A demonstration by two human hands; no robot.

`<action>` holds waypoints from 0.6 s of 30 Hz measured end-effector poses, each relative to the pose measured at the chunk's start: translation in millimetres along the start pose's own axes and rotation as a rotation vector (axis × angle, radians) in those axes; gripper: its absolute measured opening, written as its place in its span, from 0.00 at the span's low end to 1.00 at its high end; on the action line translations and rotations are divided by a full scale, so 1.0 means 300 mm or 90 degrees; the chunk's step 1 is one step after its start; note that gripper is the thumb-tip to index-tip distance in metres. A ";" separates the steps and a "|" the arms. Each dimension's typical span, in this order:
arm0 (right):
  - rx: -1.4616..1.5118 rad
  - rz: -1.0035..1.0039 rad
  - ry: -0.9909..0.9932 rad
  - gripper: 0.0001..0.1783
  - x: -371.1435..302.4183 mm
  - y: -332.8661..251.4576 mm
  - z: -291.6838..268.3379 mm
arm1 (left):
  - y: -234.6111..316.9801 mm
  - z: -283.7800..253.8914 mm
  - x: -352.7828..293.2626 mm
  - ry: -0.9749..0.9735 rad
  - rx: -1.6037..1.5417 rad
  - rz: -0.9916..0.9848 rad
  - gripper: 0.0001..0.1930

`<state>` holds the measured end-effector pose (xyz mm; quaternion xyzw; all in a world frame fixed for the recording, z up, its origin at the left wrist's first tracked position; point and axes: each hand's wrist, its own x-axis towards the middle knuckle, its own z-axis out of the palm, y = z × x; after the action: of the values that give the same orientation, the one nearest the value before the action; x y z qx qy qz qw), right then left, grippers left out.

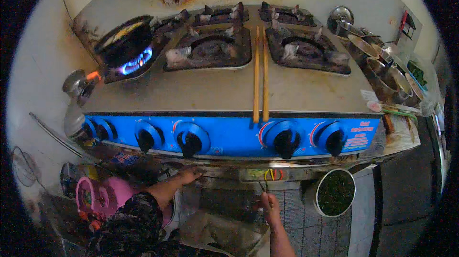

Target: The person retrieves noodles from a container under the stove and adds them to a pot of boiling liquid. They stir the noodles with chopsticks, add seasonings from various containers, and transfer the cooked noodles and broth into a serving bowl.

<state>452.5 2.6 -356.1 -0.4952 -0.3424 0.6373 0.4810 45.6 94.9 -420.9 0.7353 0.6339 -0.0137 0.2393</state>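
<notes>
At far left, a dark pan (109,55) is sitting tilted in view over a lit burner; its blue flame (137,62) is burning unshielded. Below it, a pink container (118,191) is standing beside the left sleeve (138,216).

Next along, the left hand (190,175) is lying just under the stove's blue front panel (229,137), near the ledge. Whether it is touching the ledge, and whether its fingers are spread or pressed together, cannot be told; nothing is showing in it.

Toward the middle, a shallow tray (245,175) is carrying yellow and red handles (279,175). The item being handled, a dark slender tool (262,186), is pointing up at the tray's front edge. Its exact kind is not showing clearly. The right hand (269,205), below the tray, is pinching its lower end between thumb and fingers.

Above, two long chopsticks (266,80) are lying on the stove top, their near ends projecting over the panel.

Recommended practice: be holding the tool firmly, be guiding its tip clear of the neighbouring handles, and be leaving the left hand out of its line. The flame is warranting regular glances.

At right, a pale bowl (311,195) is holding leafy greens (336,193), well apart from the tool.
</notes>
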 end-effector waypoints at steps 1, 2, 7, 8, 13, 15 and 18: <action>0.029 0.035 -0.006 0.13 0.020 -0.007 -0.014 | 0.128 -0.055 0.051 -0.073 0.019 -0.061 0.28; -0.041 -0.008 -0.015 0.14 0.025 -0.009 -0.002 | 0.164 -0.060 0.067 -0.080 0.032 -0.053 0.28; -0.037 -0.092 -0.151 0.17 0.089 -0.024 0.128 | -0.007 0.235 0.186 0.068 -0.026 -0.025 0.29; 0.011 -0.088 -0.172 0.17 0.099 -0.034 0.151 | -0.004 0.257 0.196 0.143 -0.052 0.015 0.30; -0.059 -0.183 -0.181 0.16 0.132 0.078 0.224 | 0.186 0.149 0.072 0.105 0.091 -0.046 0.32; -0.032 -0.136 -0.191 0.18 0.153 0.053 0.263 | 0.164 0.146 0.148 0.163 0.114 -0.038 0.31; -0.017 -0.165 -0.210 0.20 0.180 0.062 0.297 | 0.143 0.104 0.198 0.137 0.147 -0.071 0.27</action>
<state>359.4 51.8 -365.0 -0.3424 -0.4859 0.6378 0.4898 106.4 134.9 -453.4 0.7189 0.6898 -0.0204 0.0830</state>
